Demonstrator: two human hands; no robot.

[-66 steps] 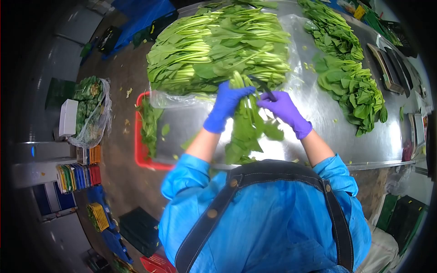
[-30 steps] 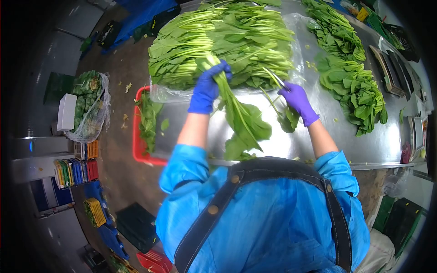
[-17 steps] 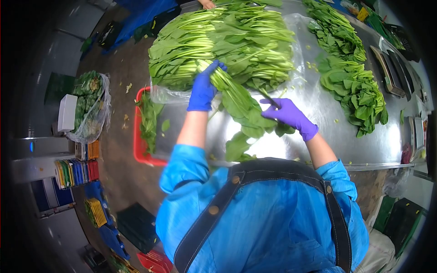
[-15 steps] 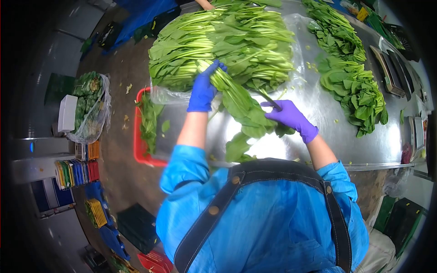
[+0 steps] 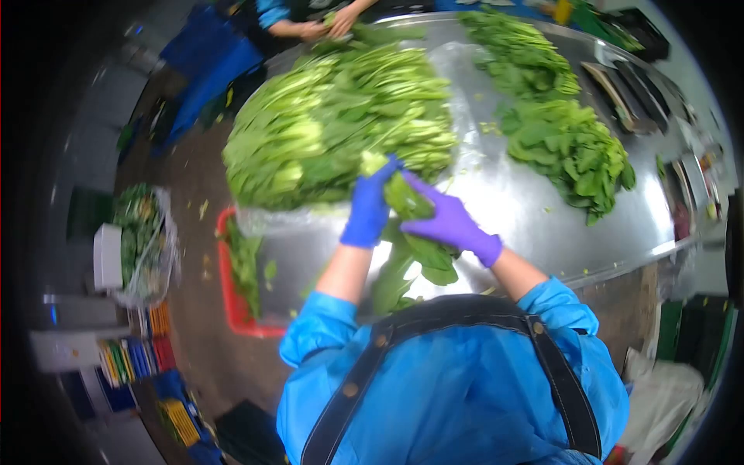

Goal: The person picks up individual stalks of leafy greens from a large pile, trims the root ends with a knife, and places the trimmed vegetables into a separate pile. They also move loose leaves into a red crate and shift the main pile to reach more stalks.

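Note:
My left hand [image 5: 370, 205], in a blue glove, is closed round the pale stem end of a bunch of leafy greens [image 5: 408, 198]. My right hand [image 5: 453, 223], in a purple glove, grips the same bunch lower down, thumb above the leaves and fingers below them. Part of the bunch is hidden behind both gloves. Just beyond my hands lies a big pile of leafy greens [image 5: 310, 128] with pale stems, on clear plastic. Loose leaves [image 5: 394, 275] lie on the metal table [image 5: 504, 225] near my body.
A red crate [image 5: 230, 291] with leaves in it stands at the table's left edge. More greens [image 5: 577, 147] lie in a row on the right. Across the table are another person's hands [image 5: 329, 27]. Dark trays [image 5: 632, 89] sit at the far right.
My right hand has moved left and up onto the bunch. The dark narrow thing at its fingers earlier no longer shows. The view has shifted, bringing the other person's hands into sight.

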